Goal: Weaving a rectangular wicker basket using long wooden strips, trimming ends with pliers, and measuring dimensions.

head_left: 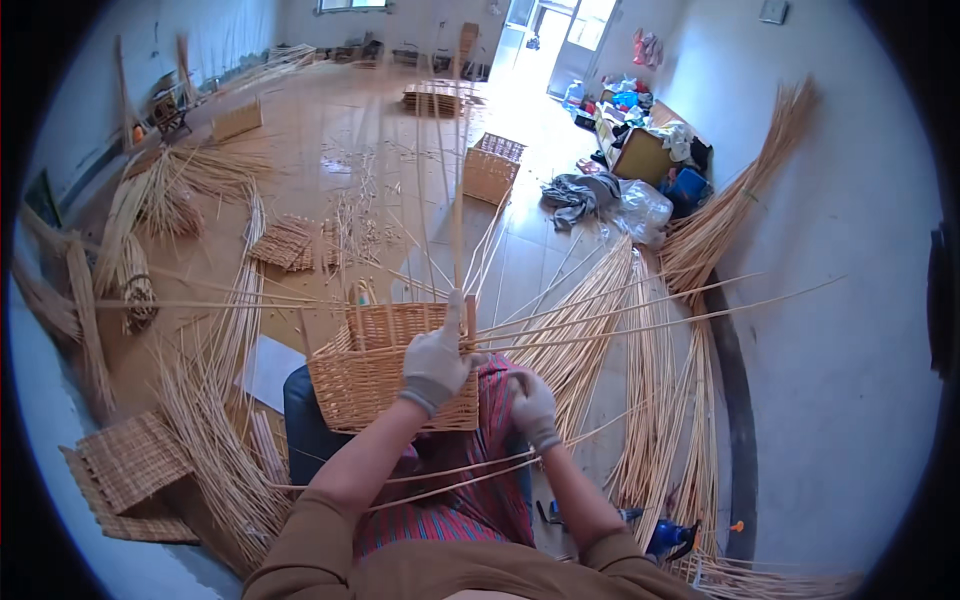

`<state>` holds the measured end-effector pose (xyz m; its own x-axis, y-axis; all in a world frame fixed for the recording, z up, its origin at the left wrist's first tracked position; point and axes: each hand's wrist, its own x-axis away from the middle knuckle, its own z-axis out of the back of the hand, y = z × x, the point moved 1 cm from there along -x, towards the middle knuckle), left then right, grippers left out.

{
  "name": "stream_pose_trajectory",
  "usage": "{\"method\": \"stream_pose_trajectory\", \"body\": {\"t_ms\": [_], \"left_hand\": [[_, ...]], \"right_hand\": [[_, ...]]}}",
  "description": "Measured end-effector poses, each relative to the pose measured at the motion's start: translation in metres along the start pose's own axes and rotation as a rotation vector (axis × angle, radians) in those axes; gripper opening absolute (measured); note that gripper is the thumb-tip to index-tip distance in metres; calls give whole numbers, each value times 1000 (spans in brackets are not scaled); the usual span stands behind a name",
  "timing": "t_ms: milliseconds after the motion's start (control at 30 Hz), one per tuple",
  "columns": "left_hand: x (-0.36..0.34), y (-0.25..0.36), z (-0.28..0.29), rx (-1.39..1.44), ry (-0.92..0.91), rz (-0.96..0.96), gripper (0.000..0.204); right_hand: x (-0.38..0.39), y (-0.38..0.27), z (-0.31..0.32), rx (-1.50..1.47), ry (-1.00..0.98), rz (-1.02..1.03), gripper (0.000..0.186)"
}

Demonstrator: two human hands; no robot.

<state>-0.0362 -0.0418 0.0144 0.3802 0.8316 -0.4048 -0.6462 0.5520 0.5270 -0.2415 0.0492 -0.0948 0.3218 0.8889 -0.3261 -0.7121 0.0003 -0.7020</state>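
A half-woven rectangular wicker basket [375,385] rests tilted on my lap, over a striped cloth [495,400]. Long loose strands [620,315] fan out from its rim to the left, right and upward. My left hand [438,358], in a pale work glove, grips the basket's near right corner, its index finger pointing up along the upright strands. To the right of the basket, my gloved right hand [532,408] is closed beside the cloth, fingers curled. What it holds, if anything, I cannot make out. Two loose canes [460,475] cross below the basket.
Bundles of cane [640,380] spread over the floor at right; others [200,430] lie at left. Woven panels [135,460] sit at lower left. A finished basket [493,168] stands ahead, near a cluttered bench [640,155]. A blue-and-black item [672,537] lies at lower right.
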Motion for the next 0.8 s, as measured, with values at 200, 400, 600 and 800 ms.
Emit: {"method": "stream_pose_trajectory", "body": {"t_ms": [200,400,600,800], "left_hand": [[57,39,84,217,122,-132,102],[98,74,103,243,176,-360,43],[90,88,92,249,163,-444,45],[40,86,118,286,88,-645,53]], "right_hand": [[-119,-45,37,163,-69,232,53],[-222,-172,67,47,261,774,34],[-222,-97,67,-213,58,394,29],[-210,3,81,-534,205,276,32]]}}
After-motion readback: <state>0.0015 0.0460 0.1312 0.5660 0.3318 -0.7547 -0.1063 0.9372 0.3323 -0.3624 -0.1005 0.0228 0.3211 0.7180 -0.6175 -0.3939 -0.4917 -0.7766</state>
